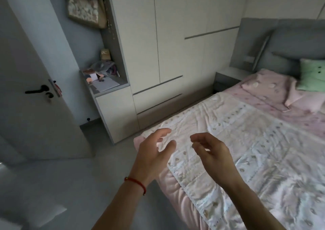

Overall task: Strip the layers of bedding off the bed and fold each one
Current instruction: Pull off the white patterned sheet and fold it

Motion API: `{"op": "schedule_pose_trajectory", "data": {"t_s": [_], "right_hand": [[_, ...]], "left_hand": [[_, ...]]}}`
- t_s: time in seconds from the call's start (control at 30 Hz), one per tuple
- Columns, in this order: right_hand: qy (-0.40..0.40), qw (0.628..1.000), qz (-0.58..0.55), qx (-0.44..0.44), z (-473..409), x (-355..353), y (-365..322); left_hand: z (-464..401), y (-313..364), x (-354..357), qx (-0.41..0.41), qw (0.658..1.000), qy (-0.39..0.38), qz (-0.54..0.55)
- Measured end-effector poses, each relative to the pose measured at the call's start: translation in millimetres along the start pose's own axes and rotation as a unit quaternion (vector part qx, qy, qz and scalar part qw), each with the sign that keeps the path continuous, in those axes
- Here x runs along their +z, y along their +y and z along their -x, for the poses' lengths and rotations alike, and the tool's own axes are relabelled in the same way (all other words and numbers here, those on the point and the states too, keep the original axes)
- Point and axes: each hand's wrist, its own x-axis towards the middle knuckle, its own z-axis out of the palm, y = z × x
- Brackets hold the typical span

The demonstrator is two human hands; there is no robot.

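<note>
Both hands are hovering above the foot corner of the bed [168, 182], holding nothing. The left hand [153, 152] is reaching with its fingers spread and loosely bent; the right hand [211, 152] is hanging beside it with its fingers relaxed and curled a little, so each grip is apart and neither is touching cloth. They are probably placed there because the nearest corner of the top layer is lying just beneath them, the natural spot to begin peeling it back.

That top layer, a white quilted bedspread [246, 150] with small pale motifs, is lying flat over most of the mattress, stopping short of the pillows. Under it a pink sheet [274, 101] is showing at the head end and along the near edge. So two layers are showing, both on the bed, and the stripping seems not yet begun.

At the headboard [284, 41], two pillows are in view: one pink pillow [267, 85] and one green cushion [313, 76] leaning behind it. One red string bracelet [135, 182] is circling the left wrist.
</note>
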Motion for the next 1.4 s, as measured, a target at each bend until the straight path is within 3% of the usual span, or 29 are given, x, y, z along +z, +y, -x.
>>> {"op": "schedule_pose_trajectory", "data": {"t_s": [0.2,0.47,0.7,0.87,1.17,1.3,1.4], "right_hand": [[0.064,0.997,0.009,0.035,-101,56,-5],[0.162,0.983,-0.033,0.082,-271,125,38],[0.193,0.972,-0.034,0.132,-408,180,39],[0.217,0.965,0.009,0.146,-493,235,32],[0.351,0.907,0.063,0.223,-589,331,18],[0.418,0.872,0.065,0.247,-624,328,27],[0.451,0.85,0.045,0.267,-646,316,47]], "left_hand": [[-136,-31,-30,0.058,0.994,-0.089,-0.017],[-343,-71,-43,0.098,0.983,-0.149,-0.049],[-493,-91,-72,0.099,0.973,-0.203,-0.036],[-593,-142,-102,0.126,0.963,-0.237,-0.023],[-738,-210,-146,0.181,0.911,-0.371,-0.013],[-803,-209,-123,0.206,0.882,-0.425,-0.005],[-836,-207,-89,0.194,0.878,-0.438,0.004]]}}
